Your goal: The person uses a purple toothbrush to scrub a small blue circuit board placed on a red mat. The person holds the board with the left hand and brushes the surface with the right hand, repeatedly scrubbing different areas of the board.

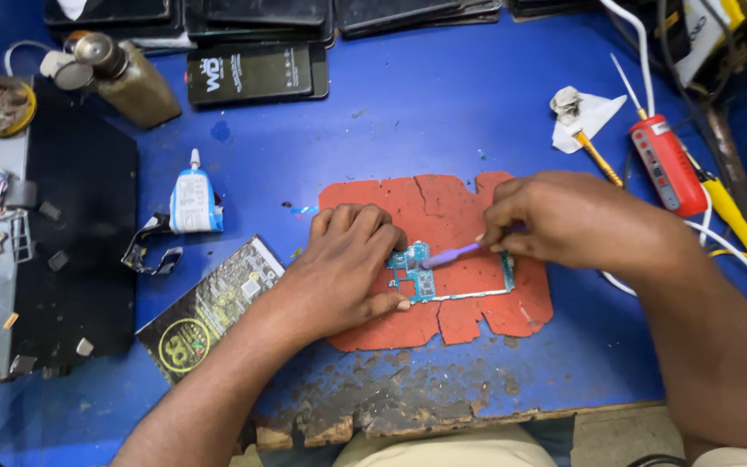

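Circuit board (430, 278), a thin teal L-shaped frame, was laid flat on a cracked red mat (520, 307) in the middle of the blue workbench (443, 104). It was pinned at its left end by the left hand (347, 268), whose fingers were curled down on it, thumb pressed along the lower edge. A purple brush (451, 254) was gripped in the closed right hand (564, 220), its tip set on the board's upper left part. The step in hand was judged to be scrubbing or cleaning of the board's surface; steady pressure from the holding hand and short, light strokes would be called for next, so that small parts were not disturbed.

Around the mat, a black block (71, 251) was seen at the left, a dark patterned phone back (209, 311) just beside the left forearm, and a white glue bottle (192, 199) further up. A red handheld device (667, 164) with yellow cables (737, 225) lay close behind the right wrist, where the elbow's room could be cramped. The bench edge (391, 415) was worn and chipped.
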